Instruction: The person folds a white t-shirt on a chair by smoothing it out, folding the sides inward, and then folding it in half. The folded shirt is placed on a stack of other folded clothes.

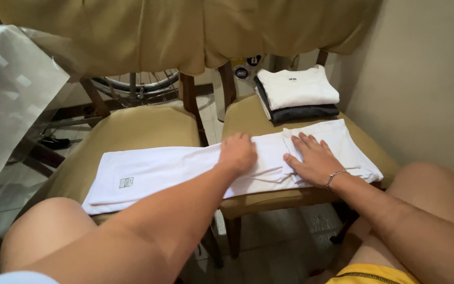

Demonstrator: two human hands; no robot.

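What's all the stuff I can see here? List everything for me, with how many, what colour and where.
white garment: one, white, laid flat and long across both chair seats, its right end folded over
chairs: two, tan cushioned seats with dark wooden frames, side by side
stack of folded clothes: one stack, white on top and dark grey beneath, at the back of the right chair seat
tan cloth: one, draped over the chair backs
bicycle wheel: one, silver rim, behind the left chair
clear plastic sheet: one, at far left
wall: beige, on the right
bracelet: one, silver, on the right wrist
left hand: pressing flat on the garment's middle
right hand: spread flat on the folded right end
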